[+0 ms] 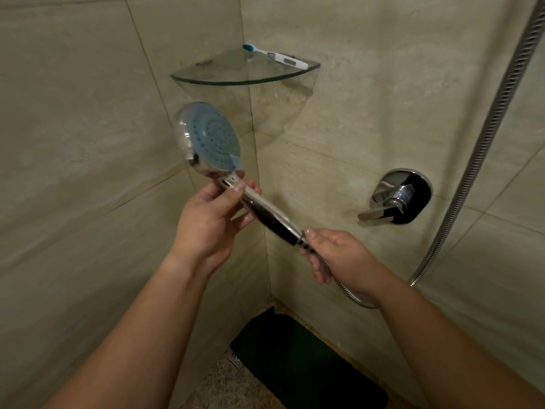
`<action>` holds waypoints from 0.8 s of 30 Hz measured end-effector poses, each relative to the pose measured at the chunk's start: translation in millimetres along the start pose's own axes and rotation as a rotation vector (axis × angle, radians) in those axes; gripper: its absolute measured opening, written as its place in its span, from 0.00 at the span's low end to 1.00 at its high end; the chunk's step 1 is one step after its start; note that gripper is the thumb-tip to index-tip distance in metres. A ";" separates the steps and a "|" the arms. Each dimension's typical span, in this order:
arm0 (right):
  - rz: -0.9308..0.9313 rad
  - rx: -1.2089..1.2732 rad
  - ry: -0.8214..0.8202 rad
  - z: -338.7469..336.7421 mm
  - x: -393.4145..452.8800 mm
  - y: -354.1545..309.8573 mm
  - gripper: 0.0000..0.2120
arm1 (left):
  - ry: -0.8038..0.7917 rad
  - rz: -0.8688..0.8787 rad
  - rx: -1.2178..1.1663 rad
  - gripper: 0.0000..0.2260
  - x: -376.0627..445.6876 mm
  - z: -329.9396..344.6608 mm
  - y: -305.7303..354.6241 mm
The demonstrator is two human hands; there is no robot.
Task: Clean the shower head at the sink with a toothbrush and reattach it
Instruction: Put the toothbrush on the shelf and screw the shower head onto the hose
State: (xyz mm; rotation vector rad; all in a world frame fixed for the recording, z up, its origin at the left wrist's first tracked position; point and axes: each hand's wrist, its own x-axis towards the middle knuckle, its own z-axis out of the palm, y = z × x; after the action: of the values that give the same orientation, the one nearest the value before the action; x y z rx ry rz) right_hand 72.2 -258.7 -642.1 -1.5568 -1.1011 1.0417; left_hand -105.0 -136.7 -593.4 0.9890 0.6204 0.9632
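Note:
The chrome shower head [211,140], with a round blue-grey nozzle face, is held up in the corner of the shower. My left hand [211,219] grips the upper part of its handle just below the head. At the bottom end of the handle my right hand [333,255] grips the hose connector. The ribbed metal hose [483,143] loops out from under that hand and climbs the right wall. A white and blue toothbrush [278,57] lies on the glass corner shelf [236,79] above the shower head.
A chrome mixer valve with a lever [396,197] sits on the right wall. A dark mat [303,358] lies on the speckled floor in the corner. Beige tiled walls close in on the left and right.

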 end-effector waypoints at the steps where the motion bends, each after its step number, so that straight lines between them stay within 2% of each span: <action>1: -0.008 -0.200 0.045 -4.7 0.8 7.2 0.18 | 0.019 0.042 0.059 0.09 -1.8 0.7 -5.4; 2: -0.024 -0.388 0.130 -9.8 3.1 15.6 0.14 | 0.039 0.078 0.120 0.08 -3.6 2.9 -10.4; 3: -0.024 -0.470 0.240 -13.9 6.0 24.8 0.11 | 0.062 0.103 0.175 0.07 -5.5 4.5 -15.6; 4: -0.002 -0.421 0.345 -18.8 9.6 32.3 0.08 | 0.086 0.115 0.217 0.06 -5.9 5.6 -21.1; 6: 0.122 -0.003 0.489 -30.4 19.4 46.9 0.09 | 0.151 0.127 0.273 0.07 -3.8 5.6 -31.8; 8: 0.258 0.369 0.561 -45.3 29.5 57.3 0.14 | 0.229 0.128 0.284 0.07 0.0 4.5 -40.7; 10: 0.296 0.562 0.590 -60.1 39.1 64.8 0.18 | 0.297 0.126 0.287 0.07 3.2 4.5 -48.9; 12: 0.251 0.673 0.601 -71.5 48.0 66.9 0.20 | 0.367 0.127 0.263 0.09 4.3 7.7 -56.8; 15: 0.205 0.769 0.608 -81.3 56.0 65.1 0.17 | 0.472 0.137 0.240 0.10 4.7 18.4 -68.9; 18: 0.209 0.787 0.632 -86.0 63.8 64.2 0.09 | 0.527 0.125 0.239 0.12 3.0 29.2 -83.7; 21: 0.225 0.752 0.648 -89.3 66.8 65.3 0.11 | 0.538 0.118 0.254 0.15 -0.2 36.2 -93.7; 24: 0.194 0.657 0.683 -89.1 69.5 67.4 0.07 | 0.527 0.112 0.259 0.14 3.6 37.6 -91.7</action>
State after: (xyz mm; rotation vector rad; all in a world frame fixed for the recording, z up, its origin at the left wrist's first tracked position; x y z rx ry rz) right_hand 185.6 -221.5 -697.6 -1.3164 -0.1128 0.7795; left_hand -38.1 -168.6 -659.3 1.0070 1.1613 1.2787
